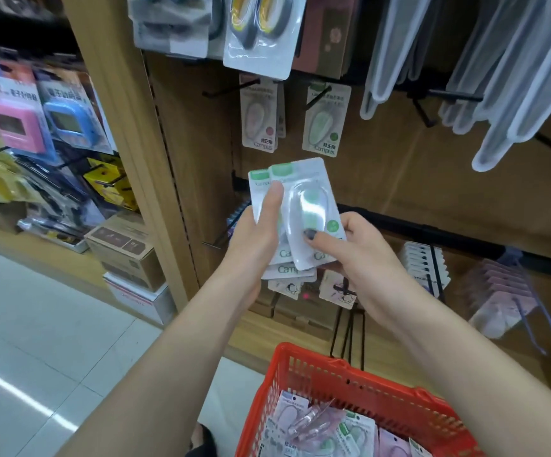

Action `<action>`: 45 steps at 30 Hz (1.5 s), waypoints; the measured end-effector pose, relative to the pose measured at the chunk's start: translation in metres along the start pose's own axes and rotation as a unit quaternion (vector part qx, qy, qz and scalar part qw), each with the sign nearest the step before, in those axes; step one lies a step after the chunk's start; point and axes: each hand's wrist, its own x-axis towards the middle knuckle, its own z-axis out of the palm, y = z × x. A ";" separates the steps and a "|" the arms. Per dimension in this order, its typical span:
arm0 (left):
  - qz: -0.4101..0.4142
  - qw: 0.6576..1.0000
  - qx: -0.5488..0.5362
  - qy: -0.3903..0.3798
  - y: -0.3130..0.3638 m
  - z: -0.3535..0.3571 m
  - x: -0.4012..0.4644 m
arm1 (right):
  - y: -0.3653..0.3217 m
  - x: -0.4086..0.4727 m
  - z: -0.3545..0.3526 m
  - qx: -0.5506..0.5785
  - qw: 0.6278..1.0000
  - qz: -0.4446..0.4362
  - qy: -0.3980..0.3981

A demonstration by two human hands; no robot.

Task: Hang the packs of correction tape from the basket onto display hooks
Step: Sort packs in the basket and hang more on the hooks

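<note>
We hold green correction-tape packs (300, 219) in both hands — left hand (257, 232), right hand (356, 255) — below the display hooks (317, 97), where two packs hang; more wait in the basket (349, 377).

I see a wooden display panel (382, 179) filling the centre and right of the frame, fitted with black hooks (221, 89). Two hooks at upper centre each carry a tape pack: a pink one (258, 118) and, to its right, a green one (323, 122). Clear pouches (498, 70) hang from hooks at upper right. A pale tiled floor (36, 324) occupies the lower left. Standing on it against the panel's base are stacked cardboard boxes (122, 249). A red basket (343, 400) sits at bottom centre; what bears it I cannot tell.
</note>
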 end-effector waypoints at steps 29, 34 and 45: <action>0.012 0.981 -0.064 0.181 0.000 -0.006 0.017 | -0.043 0.143 0.012 0.186 0.970 0.029 0.153; 0.009 0.987 -0.055 0.152 0.000 0.000 0.019 | -0.048 0.165 0.005 0.166 0.972 0.102 0.133; 0.041 0.983 0.002 0.181 -0.003 -0.007 0.024 | -0.025 0.072 0.023 -0.029 0.999 0.033 -0.025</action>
